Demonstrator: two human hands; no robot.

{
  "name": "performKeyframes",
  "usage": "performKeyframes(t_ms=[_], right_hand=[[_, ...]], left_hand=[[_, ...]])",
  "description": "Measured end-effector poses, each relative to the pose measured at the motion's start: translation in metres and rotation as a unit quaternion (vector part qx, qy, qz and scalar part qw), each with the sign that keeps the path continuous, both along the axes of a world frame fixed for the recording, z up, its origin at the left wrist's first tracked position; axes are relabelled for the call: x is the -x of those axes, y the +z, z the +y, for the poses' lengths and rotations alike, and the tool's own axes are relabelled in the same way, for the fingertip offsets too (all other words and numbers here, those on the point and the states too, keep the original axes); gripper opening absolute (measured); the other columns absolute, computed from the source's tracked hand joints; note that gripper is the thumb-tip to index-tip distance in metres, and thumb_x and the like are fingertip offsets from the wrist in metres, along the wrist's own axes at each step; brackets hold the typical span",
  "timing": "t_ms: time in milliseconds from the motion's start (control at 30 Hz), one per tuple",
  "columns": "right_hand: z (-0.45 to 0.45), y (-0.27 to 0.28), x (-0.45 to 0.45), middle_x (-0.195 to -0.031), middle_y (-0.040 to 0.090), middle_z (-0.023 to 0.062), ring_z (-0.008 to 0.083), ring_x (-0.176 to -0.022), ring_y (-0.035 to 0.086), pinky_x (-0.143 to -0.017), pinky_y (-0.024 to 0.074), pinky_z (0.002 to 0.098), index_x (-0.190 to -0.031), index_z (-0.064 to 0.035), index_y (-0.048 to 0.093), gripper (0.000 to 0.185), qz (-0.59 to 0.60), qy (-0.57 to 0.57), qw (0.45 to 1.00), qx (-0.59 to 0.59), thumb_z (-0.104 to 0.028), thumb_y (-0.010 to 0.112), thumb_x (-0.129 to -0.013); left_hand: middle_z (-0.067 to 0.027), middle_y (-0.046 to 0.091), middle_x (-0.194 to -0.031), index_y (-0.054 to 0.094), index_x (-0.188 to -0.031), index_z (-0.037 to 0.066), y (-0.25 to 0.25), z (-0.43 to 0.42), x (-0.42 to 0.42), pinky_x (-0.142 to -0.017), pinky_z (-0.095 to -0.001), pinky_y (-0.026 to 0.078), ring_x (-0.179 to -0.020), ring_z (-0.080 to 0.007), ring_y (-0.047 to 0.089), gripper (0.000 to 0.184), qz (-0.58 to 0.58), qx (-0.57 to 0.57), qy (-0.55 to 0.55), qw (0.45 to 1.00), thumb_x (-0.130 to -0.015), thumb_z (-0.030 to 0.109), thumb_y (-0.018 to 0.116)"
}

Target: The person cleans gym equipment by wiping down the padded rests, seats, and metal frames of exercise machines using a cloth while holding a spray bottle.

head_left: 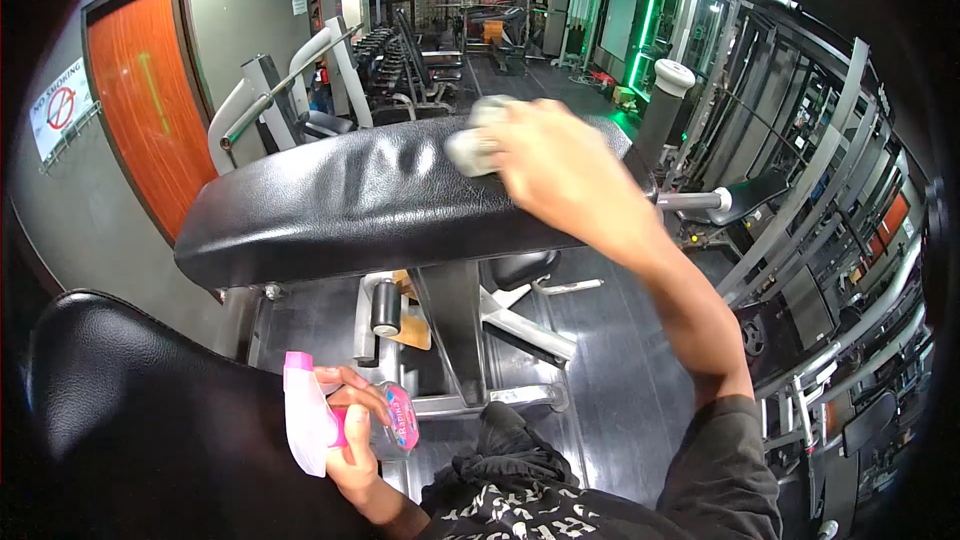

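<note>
My right hand (555,160) is closed on a pale cloth (482,136), which lies against the upper right part of a long black padded cushion (340,202). The cushion has creases and shiny spots in its leather. Lower down at the left, my left hand (355,440) is wrapped round a spray bottle with a white and pink trigger head (308,415). A pink and blue label (402,417) shows on the bottle's clear body.
A black padded backrest (130,390) stands at the lower left. Beneath the cushion are a metal frame (452,320) and a black roller (385,308). Machines and racks (790,140) line the right. An orange door (150,90) is at the left.
</note>
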State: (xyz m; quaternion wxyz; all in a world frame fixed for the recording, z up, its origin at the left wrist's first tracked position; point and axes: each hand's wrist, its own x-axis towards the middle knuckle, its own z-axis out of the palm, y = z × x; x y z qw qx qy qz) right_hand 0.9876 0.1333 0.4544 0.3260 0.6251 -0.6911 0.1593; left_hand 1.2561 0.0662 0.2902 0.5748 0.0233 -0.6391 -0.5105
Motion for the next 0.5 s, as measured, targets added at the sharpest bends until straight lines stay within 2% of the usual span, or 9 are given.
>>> performKeyframes(t_ms=[67,100,133,200,267,333,367,433,500], right_hand=[[-0.051,0.004,-0.008,-0.096,0.062,0.0124,0.0323,-0.086,0.059,-0.081,0.0494,0.0407,-0.097,-0.0088,0.064,0.019,-0.040,0.117,0.989,-0.080,-0.008,0.057,-0.079],[-0.071,0.000,-0.014,-0.096,0.063,0.0093,0.0307,-0.087,0.060,-0.079,0.0510,0.0403,-0.093,-0.0098,0.066,0.017,-0.012,0.171,0.984,-0.045,-0.009,0.058,-0.078],[-0.087,-0.001,-0.025,-0.096,0.063,0.0078,0.0292,-0.088,0.060,-0.077,0.0522,0.0393,-0.090,-0.0101,0.067,0.015,0.025,0.157,0.985,-0.061,-0.009,0.059,-0.077],[-0.105,-0.003,-0.035,-0.099,0.063,0.0068,0.0265,-0.090,0.060,-0.074,0.0530,0.0369,-0.094,-0.0122,0.068,0.020,0.124,0.145,0.982,0.003,-0.013,0.063,-0.074],[-0.093,0.001,-0.033,-0.099,0.063,0.0055,0.0258,-0.090,0.060,-0.073,0.0533,0.0367,-0.099,-0.0155,0.069,0.025,0.146,0.112,0.983,-0.028,-0.013,0.064,-0.074],[-0.072,0.007,-0.013,-0.097,0.063,0.0049,0.0255,-0.089,0.061,-0.072,0.0538,0.0366,-0.104,-0.0193,0.069,0.030,0.118,0.103,0.985,-0.076,-0.012,0.062,-0.076],[-0.056,0.012,-0.004,-0.097,0.063,0.0049,0.0256,-0.087,0.061,-0.072,0.0541,0.0377,-0.107,-0.0226,0.068,0.032,0.103,0.075,0.988,-0.090,-0.013,0.061,-0.077],[-0.019,0.023,0.013,-0.103,0.063,0.0050,0.0271,-0.088,0.061,-0.072,0.0539,0.0390,-0.110,-0.0229,0.067,0.031,0.090,0.007,0.987,-0.133,-0.014,0.059,-0.081],[0.016,0.027,0.032,-0.106,0.063,0.0062,0.0279,-0.092,0.060,-0.080,0.0511,0.0404,-0.113,-0.0211,0.065,0.031,0.076,-0.054,0.987,-0.134,-0.016,0.059,-0.084]], left_hand=[[-0.0141,0.047,-0.093,0.037,-0.120,-0.002,-0.001,0.000,0.001,-0.056,-0.0302,0.046,-0.053,-0.0147,0.052,0.032,0.002,0.005,-0.004,1.000,-0.094,0.014,0.047],[-0.0141,0.047,-0.093,0.037,-0.120,-0.002,-0.002,0.000,0.001,-0.055,-0.0300,0.045,-0.053,-0.0148,0.052,0.032,-0.001,0.004,0.000,1.000,-0.094,0.014,0.047],[-0.0141,0.047,-0.092,0.037,-0.120,-0.002,-0.003,0.000,0.001,-0.055,-0.0297,0.045,-0.053,-0.0149,0.052,0.033,-0.005,0.004,0.005,1.000,-0.094,0.014,0.047],[-0.0142,0.047,-0.092,0.037,-0.120,-0.003,0.001,0.003,0.003,-0.055,-0.0295,0.045,-0.053,-0.0150,0.052,0.033,-0.002,-0.003,0.013,1.000,-0.093,0.014,0.048],[-0.0143,0.047,-0.092,0.037,-0.120,-0.003,0.006,0.006,0.000,-0.054,-0.0292,0.045,-0.052,-0.0150,0.051,0.034,0.000,-0.012,0.020,1.000,-0.093,0.015,0.048],[-0.0109,0.051,-0.062,0.034,-0.120,-0.004,0.010,0.009,-0.005,-0.068,-0.0328,0.045,-0.066,-0.0180,0.051,0.039,-0.019,-0.076,0.007,0.997,-0.091,0.016,0.051],[-0.0109,0.051,-0.062,0.034,-0.120,-0.004,0.010,0.008,-0.005,-0.068,-0.0328,0.045,-0.066,-0.0180,0.051,0.039,-0.017,-0.078,0.008,0.997,-0.091,0.016,0.051],[-0.0111,0.053,-0.066,0.035,-0.119,-0.004,0.008,0.007,-0.003,-0.068,-0.0325,0.045,-0.065,-0.0173,0.051,0.039,-0.007,-0.066,0.003,0.998,-0.090,0.015,0.053],[-0.0113,0.053,-0.068,0.035,-0.119,-0.004,0.009,0.007,-0.004,-0.069,-0.0321,0.045,-0.064,-0.0168,0.051,0.039,-0.020,-0.075,0.004,0.997,-0.089,0.015,0.053]])
